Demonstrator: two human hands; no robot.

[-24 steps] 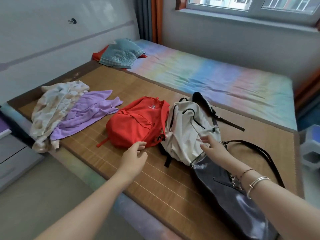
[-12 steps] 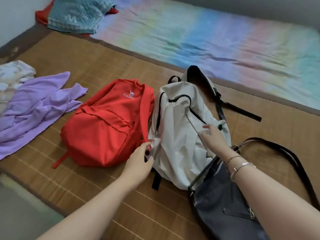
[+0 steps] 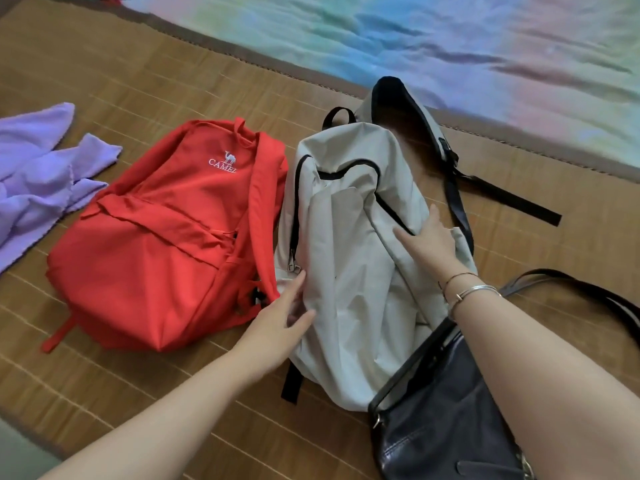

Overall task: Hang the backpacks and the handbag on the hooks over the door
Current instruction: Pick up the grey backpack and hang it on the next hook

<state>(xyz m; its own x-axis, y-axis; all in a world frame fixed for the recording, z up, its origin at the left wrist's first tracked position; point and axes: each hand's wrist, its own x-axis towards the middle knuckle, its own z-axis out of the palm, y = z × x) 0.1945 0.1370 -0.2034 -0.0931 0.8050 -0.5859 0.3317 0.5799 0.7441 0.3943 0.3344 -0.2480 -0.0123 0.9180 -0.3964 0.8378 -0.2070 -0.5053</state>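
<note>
count: 2 backpacks, one red backpack (image 3: 162,244) with a camel logo, one light grey backpack (image 3: 349,258), lying side by side and touching. 1 dark handbag (image 3: 446,420), its top edge overlapping the grey pack's lower corner. 1 purple garment (image 3: 38,174) at the left edge. 2 hands, left hand (image 3: 280,327) and right hand (image 3: 429,244), both on the grey pack. 2 bracelets (image 3: 464,289) on the right wrist. 1 woven mat (image 3: 138,77) under everything, 1 pastel sheet (image 3: 450,39) beyond it.

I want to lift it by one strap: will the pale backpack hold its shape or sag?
The pale backpack will probably sag: its fabric lies flat and creased on the mat, seemingly near empty, so likely light. Its loose black straps may dangle.
</note>
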